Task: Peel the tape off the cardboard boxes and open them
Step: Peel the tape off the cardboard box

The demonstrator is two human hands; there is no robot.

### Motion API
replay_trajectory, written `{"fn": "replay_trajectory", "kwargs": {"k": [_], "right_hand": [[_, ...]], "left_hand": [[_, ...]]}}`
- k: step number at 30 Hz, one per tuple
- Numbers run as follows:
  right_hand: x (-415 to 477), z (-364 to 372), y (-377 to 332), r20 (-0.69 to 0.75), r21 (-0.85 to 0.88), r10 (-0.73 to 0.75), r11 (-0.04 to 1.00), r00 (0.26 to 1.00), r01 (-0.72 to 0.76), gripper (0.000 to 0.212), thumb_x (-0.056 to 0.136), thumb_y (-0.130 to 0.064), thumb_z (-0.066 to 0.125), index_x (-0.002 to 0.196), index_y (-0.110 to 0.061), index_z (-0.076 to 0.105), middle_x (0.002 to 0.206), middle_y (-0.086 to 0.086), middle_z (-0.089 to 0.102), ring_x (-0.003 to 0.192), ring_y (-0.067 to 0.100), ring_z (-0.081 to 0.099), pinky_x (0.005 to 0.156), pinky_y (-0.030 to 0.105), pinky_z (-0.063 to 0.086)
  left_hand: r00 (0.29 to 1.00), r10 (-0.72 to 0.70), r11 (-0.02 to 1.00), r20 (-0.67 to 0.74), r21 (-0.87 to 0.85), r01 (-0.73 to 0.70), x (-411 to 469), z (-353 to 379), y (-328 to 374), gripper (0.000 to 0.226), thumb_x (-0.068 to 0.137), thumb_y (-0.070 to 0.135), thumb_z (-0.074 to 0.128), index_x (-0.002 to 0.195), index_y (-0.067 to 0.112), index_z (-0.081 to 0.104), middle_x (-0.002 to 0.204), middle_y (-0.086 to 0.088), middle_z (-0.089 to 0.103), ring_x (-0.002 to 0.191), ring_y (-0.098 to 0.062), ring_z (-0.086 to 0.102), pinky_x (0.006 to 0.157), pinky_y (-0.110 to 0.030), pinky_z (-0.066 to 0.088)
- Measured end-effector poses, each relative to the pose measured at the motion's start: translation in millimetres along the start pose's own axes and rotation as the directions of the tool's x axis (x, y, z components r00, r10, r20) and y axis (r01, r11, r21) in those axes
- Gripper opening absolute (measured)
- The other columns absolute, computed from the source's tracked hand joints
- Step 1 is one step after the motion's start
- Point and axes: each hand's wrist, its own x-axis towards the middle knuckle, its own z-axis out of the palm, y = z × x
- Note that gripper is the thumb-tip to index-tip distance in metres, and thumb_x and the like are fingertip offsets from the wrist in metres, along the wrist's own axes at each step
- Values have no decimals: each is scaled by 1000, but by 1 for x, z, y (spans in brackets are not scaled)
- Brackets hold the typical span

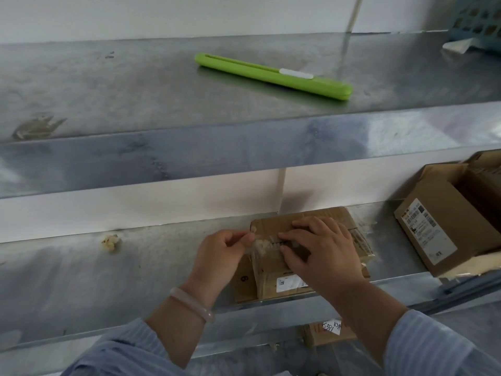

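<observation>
A small taped cardboard box [273,226] lies on the lower metal shelf [81,280], near its front edge. My left hand [219,256] pinches a strip of clear tape [260,246] at the box's left end, partly lifted off the top. My right hand [320,248] presses flat on the top of the box with its fingers spread, covering most of it. A white label [290,283] shows on the box's front face.
A green utility knife [273,76] lies on the upper metal shelf [135,104]. An opened cardboard box [447,221] with a shipping label stands at the right of the lower shelf. Another labelled box [325,332] sits below. A blue basket [477,20] is at the top right.
</observation>
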Motion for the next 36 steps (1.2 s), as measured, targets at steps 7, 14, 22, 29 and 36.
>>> {"fn": "replay_trajectory", "kwargs": {"k": [7,14,22,29,36], "right_hand": [[2,7,-13,14,-20,13,1000,1000,-13,27,81,-52,56,97,-38,74,105,-12,65,104,18,58,97,47,45],[8,10,-26,100,-43,38,998,994,-34,35,86,-53,46,103,-39,73,112,-10,65,110,20,57,107,51,39],[27,-30,-5,275,397,20,908,961,-132,39,84,-1,47,103,-27,70,98,-17,62,93,-6,54,86,1,36],[-16,-27,50,19,499,456,767,890,-404,29,94,-13,55,117,-25,67,111,-16,61,104,-8,51,92,6,37],[-56,-16,63,329,620,605,441,726,-648,11,90,-29,67,91,-38,74,86,-13,74,84,6,69,84,32,58]], "left_hand": [[999,-50,999,-21,11,50,4,-3,-1,10,81,27,75,80,31,66,78,8,71,77,-9,67,74,-26,54],[914,403,817,-50,469,-334,-3,-14,-7,19,84,18,71,103,22,69,95,10,62,87,-5,58,78,-21,51],[833,452,633,321,542,-552,5,26,50,44,97,36,46,140,28,45,133,8,54,121,-12,47,106,-29,37],[852,400,402,337,771,-494,7,56,30,60,91,63,18,142,41,40,135,-2,43,124,-24,41,103,-42,38],[834,435,370,338,778,-508,13,57,28,55,93,57,26,138,35,48,132,-6,48,120,-28,46,98,-45,44]]}}
